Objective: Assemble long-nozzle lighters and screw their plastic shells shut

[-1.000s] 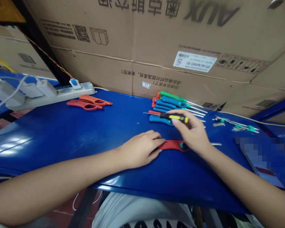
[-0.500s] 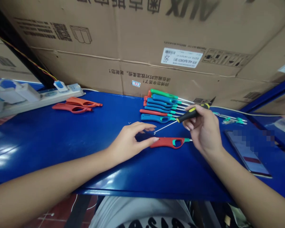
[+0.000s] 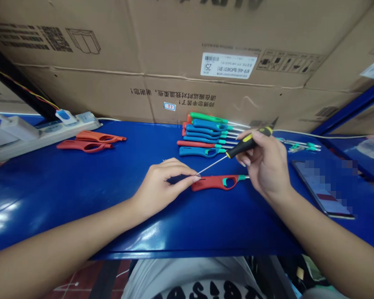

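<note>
A red long-nosed lighter (image 3: 216, 182) with a green trigger lies on the blue table (image 3: 90, 182) between my hands. My right hand (image 3: 266, 166) grips a black and yellow screwdriver (image 3: 247, 144), its thin shaft slanting down to the left. My left hand (image 3: 162, 187) has thumb and forefinger pinched together at the shaft's tip, just left of the lighter's red end. What the pinch holds is too small to see.
A stack of blue, green and red lighters (image 3: 205, 135) lies behind the hands. Two red lighter shells (image 3: 87, 141) and a white power strip (image 3: 46, 131) are at the left. A phone (image 3: 322, 189) lies at the right, small parts (image 3: 299, 145) beyond it. Cardboard boxes (image 3: 174, 62) wall the back.
My right hand swung the screwdriver from level to slanting down-left. My left hand lifted off the red lighter and pinched at the screwdriver's tip. The camera view shifted down.
</note>
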`<state>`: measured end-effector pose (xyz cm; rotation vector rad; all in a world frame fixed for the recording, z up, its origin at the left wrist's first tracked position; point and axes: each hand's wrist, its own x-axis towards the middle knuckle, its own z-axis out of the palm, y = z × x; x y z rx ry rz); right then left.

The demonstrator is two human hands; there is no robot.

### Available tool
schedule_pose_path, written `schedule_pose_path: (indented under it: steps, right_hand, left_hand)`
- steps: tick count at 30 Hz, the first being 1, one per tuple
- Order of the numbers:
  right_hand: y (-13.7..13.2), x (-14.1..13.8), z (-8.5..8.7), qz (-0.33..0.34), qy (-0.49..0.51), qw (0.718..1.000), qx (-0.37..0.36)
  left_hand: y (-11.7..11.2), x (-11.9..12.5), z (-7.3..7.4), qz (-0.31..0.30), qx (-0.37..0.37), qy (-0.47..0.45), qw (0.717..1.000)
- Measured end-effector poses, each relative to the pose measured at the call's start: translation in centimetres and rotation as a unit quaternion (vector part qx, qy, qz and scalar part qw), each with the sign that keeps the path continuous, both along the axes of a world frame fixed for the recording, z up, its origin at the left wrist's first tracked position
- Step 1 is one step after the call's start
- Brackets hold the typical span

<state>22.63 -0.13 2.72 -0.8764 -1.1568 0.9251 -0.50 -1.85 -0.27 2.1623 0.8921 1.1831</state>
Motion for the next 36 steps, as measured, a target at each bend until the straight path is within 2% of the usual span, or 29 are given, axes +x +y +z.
schedule_pose_path:
  steps: [5, 10, 12, 15, 17, 21, 25, 28, 36]
  right_hand:
    - [-0.2, 0.4, 0.0, 0.014, -0.045, 0.998, 0.038]
    - [-1.4, 0.1, 0.9, 0.06, -0.183, 0.976, 0.097]
    - [-1.8, -0.3, 0.8, 0.042, -0.21, 0.966, 0.147]
    - [-2.1, -0.7, 0.1, -0.01, -0.234, 0.934, 0.268]
    - [-2.2, -0.9, -0.4, 0.014, -0.267, 0.916, 0.299]
    - [-2.6, -1.4, -0.7, 0.099, -0.299, 0.921, 0.229]
    - [-2.6, -1.8, -0.8, 0.059, -0.29, 0.935, 0.196]
    - [-2.2, -2.0, -1.3, 0.025, -0.303, 0.931, 0.203]
    - [-1.7, -2.3, -2.4, 0.016, -0.31, 0.932, 0.188]
  left_hand:
    - [0.2, -0.1, -0.2, -0.008, -0.004, 0.018, 1.0]
    - [-0.2, 0.3, -0.7, -0.049, -0.023, 0.07, 0.996]
    - [-0.7, 0.7, -0.9, -0.08, -0.042, 0.084, 0.992]
    - [-1.6, 1.3, -1.0, -0.118, -0.064, 0.087, 0.987]
    - [-2.0, 1.6, -1.0, -0.121, -0.068, 0.079, 0.987]
    - [-2.0, 1.5, -1.0, -0.096, -0.068, 0.065, 0.991]
    - [-1.2, 1.0, -0.9, -0.042, -0.079, 0.058, 0.994]
    - [-0.4, 0.5, -1.0, -0.018, -0.059, 0.083, 0.995]
    - [0.2, 0.4, -1.5, -0.029, -0.031, 0.169, 0.985]
